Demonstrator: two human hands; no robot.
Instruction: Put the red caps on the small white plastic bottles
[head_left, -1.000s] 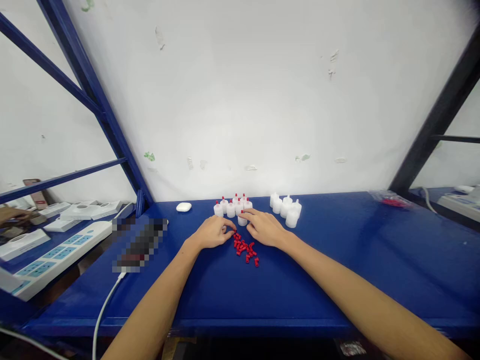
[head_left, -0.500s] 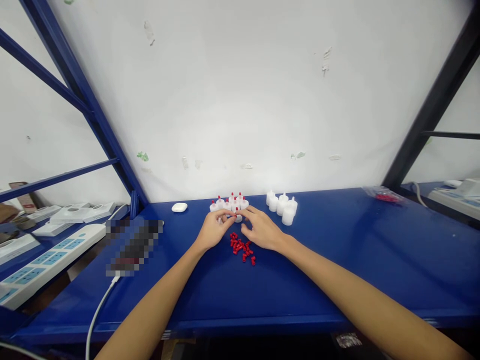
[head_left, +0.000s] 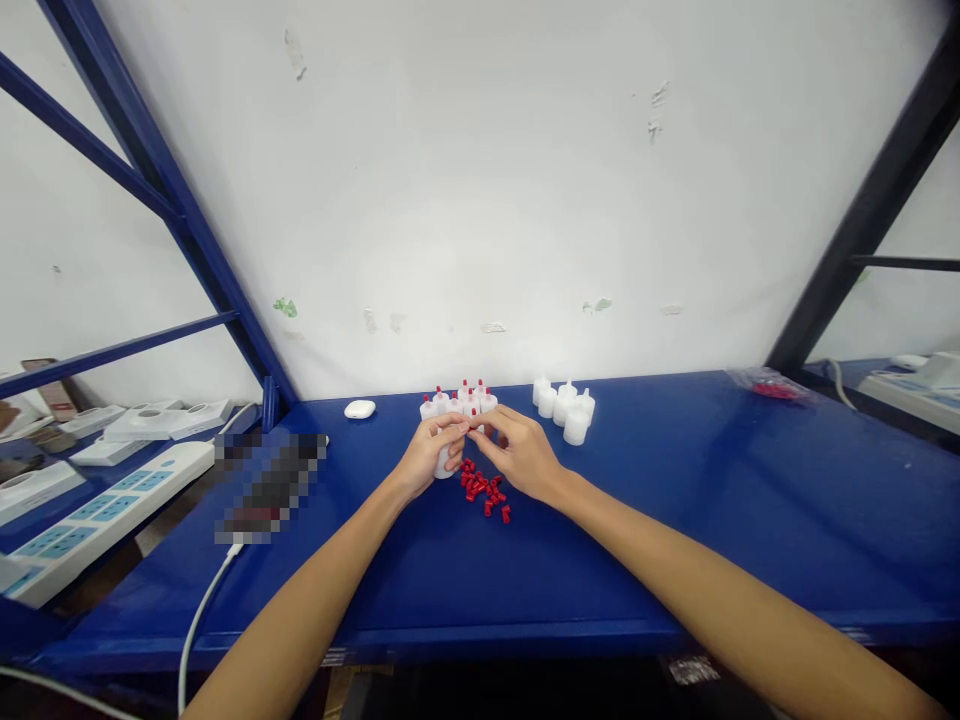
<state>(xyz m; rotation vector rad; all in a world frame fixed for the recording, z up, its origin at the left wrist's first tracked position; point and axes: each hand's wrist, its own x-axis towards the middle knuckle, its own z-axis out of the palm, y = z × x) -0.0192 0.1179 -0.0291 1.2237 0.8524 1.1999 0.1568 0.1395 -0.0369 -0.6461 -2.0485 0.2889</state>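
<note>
My left hand [head_left: 421,458] is wrapped round a small white plastic bottle [head_left: 443,466], tilted, with its base showing below the fingers. At its top end, my right hand [head_left: 526,455] has thumb and fingers pinched on a small red cap [head_left: 472,428], mostly hidden by the fingertips. Just behind the hands stands a group of white bottles [head_left: 428,409] wearing red caps, partly covered by the fingers. Loose red caps [head_left: 480,486] lie in a pile in front of the hands. To the right stand several white bottles [head_left: 575,429] with bare nozzles.
Everything stands on a blue table [head_left: 660,520] against a white wall. A white earbud case [head_left: 360,409] lies at the back left, and a blurred dark device [head_left: 274,490] with a white cable nearer. A clear bag of red pieces [head_left: 772,388] is at the far right. Blue posts flank the left side.
My left hand has closed round a bottle, whose base now shows below its fingers. My right hand stays at the fingertips of the left, its fingers drawn closer into a pinch.
</note>
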